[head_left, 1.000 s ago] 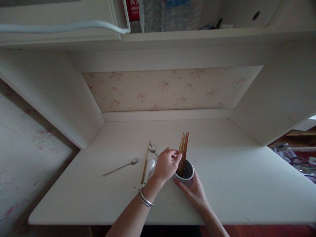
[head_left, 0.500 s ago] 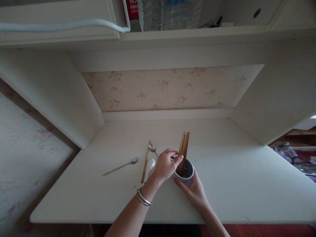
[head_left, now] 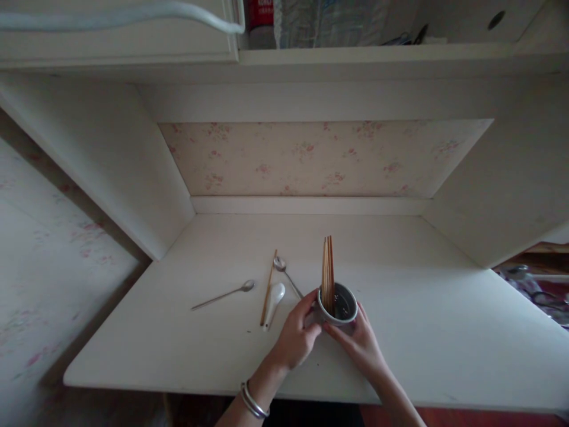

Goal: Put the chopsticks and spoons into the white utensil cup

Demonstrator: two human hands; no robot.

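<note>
Between both hands is a grey-white cup (head_left: 349, 312) with a dark inside. Several wooden chopsticks (head_left: 328, 270) stand upright in it, leaning on its left side. My left hand (head_left: 297, 335) is wrapped round the cup's left side, and my right hand (head_left: 355, 341) grips it from the right and front. Left of the cup, a long-handled metal spoon (head_left: 280, 264) lies with its handle end near my left fingers. Beside it are a white ceramic spoon (head_left: 276, 295) and a single chopstick (head_left: 268, 289). A second long metal spoon (head_left: 245, 287) lies farther left.
A white desktop (head_left: 422, 350) carries everything, with side panels left and right and a low back ledge (head_left: 311, 205). Overhead hangs a shelf (head_left: 364, 56) holding a clear plastic pack (head_left: 329, 24). A white cable (head_left: 120, 16) crosses the upper left.
My left hand has let go of the chopsticks and moved down to the cup's left side. The chopsticks now rest against the cup's left rim. The view has shifted slightly.
</note>
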